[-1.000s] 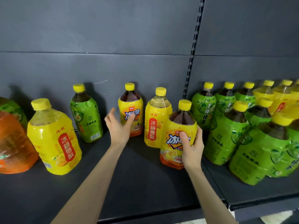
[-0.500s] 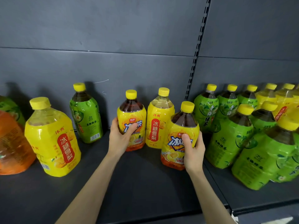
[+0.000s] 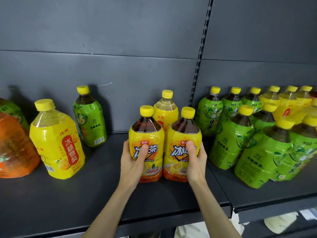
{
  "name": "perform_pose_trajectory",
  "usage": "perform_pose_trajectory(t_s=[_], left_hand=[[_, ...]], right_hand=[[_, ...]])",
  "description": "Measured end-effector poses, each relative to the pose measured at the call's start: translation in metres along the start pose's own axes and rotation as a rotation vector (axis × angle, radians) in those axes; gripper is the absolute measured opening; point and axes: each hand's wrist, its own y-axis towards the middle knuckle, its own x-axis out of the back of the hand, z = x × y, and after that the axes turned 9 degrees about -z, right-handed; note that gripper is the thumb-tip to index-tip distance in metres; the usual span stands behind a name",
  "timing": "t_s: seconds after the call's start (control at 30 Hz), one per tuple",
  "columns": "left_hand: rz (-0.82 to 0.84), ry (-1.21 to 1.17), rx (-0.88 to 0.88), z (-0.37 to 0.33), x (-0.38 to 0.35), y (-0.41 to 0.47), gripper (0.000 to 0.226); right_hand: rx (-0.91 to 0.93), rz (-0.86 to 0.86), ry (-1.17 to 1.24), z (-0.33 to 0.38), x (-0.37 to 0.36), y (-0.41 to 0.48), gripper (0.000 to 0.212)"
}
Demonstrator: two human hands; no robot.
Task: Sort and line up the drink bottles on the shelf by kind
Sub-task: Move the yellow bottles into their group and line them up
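Large yellow bottle (image 3: 56, 145) at the left reads 沐典 above 冰糖雪梨 in a red oval. Left tea bottle (image 3: 147, 133) shows 冰…茶, right tea bottle (image 3: 184, 133) shows 冰红, each partly covered. Green bottle (image 3: 208, 115) reads 青梅绿茶 vertically.

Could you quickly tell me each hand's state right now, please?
The left hand holds the left iced tea bottle.
The right hand holds the right iced tea bottle.

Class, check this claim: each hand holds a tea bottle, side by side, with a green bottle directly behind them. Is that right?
One slip: the head view shows the back bottle is yellow, not green. The left hand holds one tea bottle, the right hand the other tea bottle, side by side.
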Motion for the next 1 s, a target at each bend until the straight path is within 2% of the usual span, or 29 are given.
perform_pose_trajectory(t_s=[0.2,0.47,0.83,1.0], left_hand=[[-0.017,0.019,0.020,-0.024,-0.008,-0.027,0.054],[0.023,0.053,-0.042,-0.061,-0.055,-0.074,0.057],[0.012,0.087,-0.025,-0.064,-0.178,-0.219,0.056],[0.040,0.093,0.007,-0.058,-0.240,-0.278,0.060]], right_hand=[[0.019,-0.071,-0.032,0.028,0.020,-0.020,0.056],[0.097,-0.144,-0.085,0.089,0.078,-0.025,0.059],[0.068,-0.204,-0.222,0.150,0.262,-0.040,0.056],[0.044,-0.230,-0.231,0.169,0.345,-0.037,0.068]])
